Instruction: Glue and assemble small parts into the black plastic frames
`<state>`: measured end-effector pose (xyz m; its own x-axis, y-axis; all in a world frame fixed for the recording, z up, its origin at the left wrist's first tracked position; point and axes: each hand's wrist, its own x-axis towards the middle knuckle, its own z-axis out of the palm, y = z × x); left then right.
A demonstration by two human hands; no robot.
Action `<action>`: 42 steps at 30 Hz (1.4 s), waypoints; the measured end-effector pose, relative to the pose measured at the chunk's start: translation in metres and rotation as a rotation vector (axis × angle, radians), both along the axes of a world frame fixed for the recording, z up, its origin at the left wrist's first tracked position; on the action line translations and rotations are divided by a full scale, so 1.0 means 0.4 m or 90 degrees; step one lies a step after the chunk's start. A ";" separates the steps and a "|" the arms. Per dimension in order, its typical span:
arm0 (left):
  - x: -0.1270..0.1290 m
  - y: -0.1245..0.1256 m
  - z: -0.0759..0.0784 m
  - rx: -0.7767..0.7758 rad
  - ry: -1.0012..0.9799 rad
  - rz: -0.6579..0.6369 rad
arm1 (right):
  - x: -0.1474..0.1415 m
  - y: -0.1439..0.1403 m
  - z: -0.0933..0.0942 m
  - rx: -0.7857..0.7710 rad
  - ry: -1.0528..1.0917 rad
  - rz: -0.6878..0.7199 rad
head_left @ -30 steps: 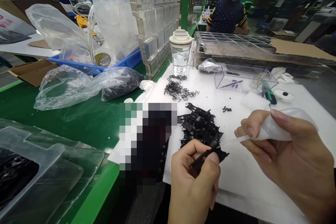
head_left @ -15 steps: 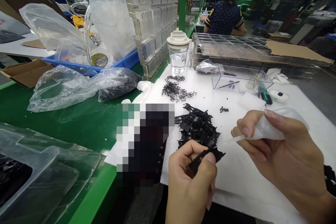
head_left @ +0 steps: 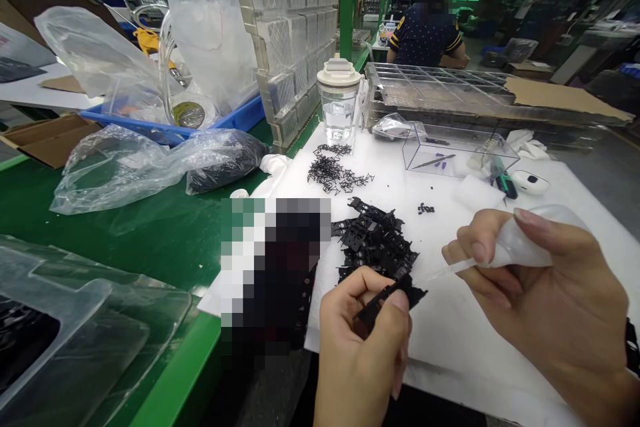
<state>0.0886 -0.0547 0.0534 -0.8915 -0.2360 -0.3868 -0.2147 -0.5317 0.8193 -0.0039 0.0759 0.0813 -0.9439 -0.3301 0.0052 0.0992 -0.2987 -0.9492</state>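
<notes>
My left hand (head_left: 367,340) pinches a flat black plastic part (head_left: 383,301) between thumb and fingers, just in front of a heap of similar black parts (head_left: 375,240). In my right hand (head_left: 540,287) is a soft white squeeze bottle (head_left: 530,240), its narrow translucent nozzle (head_left: 453,268) pointing left. The nozzle's tip is close to the right end of the black part, with a small gap between them. Behind the heap lies a tangle of thin black wire-like pieces (head_left: 330,170). Several tiny black bits (head_left: 426,209) sit to its right.
A lidded cup of clear liquid (head_left: 339,107) stands at the back of the white work surface (head_left: 460,340). Right of it are a clear box (head_left: 455,157), a green-handled tool (head_left: 503,180) and a white case (head_left: 531,181). Plastic bags (head_left: 135,167) lie left. A person (head_left: 426,33) sits beyond.
My right hand has drawn the bottle slightly to the right, so its nozzle is farther from the black part. My left hand has hardly moved.
</notes>
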 end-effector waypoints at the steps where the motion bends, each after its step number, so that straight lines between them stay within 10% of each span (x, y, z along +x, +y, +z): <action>1: 0.000 0.000 0.001 0.001 0.000 0.003 | -0.001 0.000 0.001 -0.005 0.000 0.004; 33: 0.000 -0.001 0.001 -0.005 0.005 0.006 | 0.000 0.005 0.000 0.005 0.034 0.040; 42: -0.001 -0.001 -0.010 0.017 0.017 -0.003 | -0.022 0.056 -0.017 0.079 0.106 -0.166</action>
